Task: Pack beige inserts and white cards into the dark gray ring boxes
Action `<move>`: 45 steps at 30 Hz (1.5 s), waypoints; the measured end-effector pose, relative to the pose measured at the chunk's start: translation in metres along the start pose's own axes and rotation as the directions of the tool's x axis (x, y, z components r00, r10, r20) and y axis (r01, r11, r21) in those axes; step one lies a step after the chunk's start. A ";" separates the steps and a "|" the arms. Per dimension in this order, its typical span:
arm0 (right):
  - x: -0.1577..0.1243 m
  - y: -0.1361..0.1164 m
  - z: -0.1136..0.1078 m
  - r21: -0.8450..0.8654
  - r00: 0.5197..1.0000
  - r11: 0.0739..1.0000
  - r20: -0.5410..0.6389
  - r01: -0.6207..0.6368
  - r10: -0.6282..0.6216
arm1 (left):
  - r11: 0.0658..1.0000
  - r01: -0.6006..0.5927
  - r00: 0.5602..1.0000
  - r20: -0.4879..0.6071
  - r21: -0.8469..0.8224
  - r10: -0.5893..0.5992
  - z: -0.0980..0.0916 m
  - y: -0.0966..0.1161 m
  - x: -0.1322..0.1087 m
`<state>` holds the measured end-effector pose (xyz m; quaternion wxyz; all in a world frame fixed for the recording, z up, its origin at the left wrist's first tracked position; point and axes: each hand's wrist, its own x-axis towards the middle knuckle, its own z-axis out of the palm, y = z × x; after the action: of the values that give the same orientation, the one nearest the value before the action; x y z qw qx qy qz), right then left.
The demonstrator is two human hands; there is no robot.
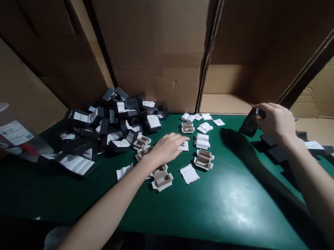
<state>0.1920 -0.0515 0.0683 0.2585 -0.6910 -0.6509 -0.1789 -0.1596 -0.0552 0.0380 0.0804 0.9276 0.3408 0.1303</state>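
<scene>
My left hand (166,150) is low over the middle of the green table (213,210), its thumb and fingers closing at the edge of a small folded white paper (184,146). Raised off the tabletop on the right, my right hand (276,119) pinches a small black box (249,125). Small cardboard trays with flaps lie around my left hand, one tray (162,179) near the wrist and another tray (203,159) to its right. More folded papers are scattered there, including a white sheet (190,174).
A heap of black boxes (105,127) with white papers covers the table's left part. At far left a clear plastic cup (13,134) leans over them. More black boxes (278,152) lie beyond my right forearm. Cardboard walls (166,34) stand along the back.
</scene>
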 end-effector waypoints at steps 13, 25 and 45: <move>-0.044 -0.022 0.002 0.515 0.903 0.854 0.328 0.075 -0.277 | 0.431 0.189 0.977 0.214 -0.882 0.009 -0.005 0.029 0.006; -0.074 -0.066 0.044 0.751 0.968 0.655 0.219 -0.087 -0.121 | 0.173 0.304 0.953 0.299 -0.937 -0.058 0.021 0.053 0.006; -0.084 -0.089 0.029 0.841 0.992 0.540 0.039 0.031 -0.117 | 0.431 0.088 0.902 -0.112 -0.898 -0.418 0.020 0.007 0.020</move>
<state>0.0937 -0.1002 0.0071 0.5196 -0.4626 -0.6967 0.1748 -0.1352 -0.0485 0.0241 0.5060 0.6560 0.3705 0.4199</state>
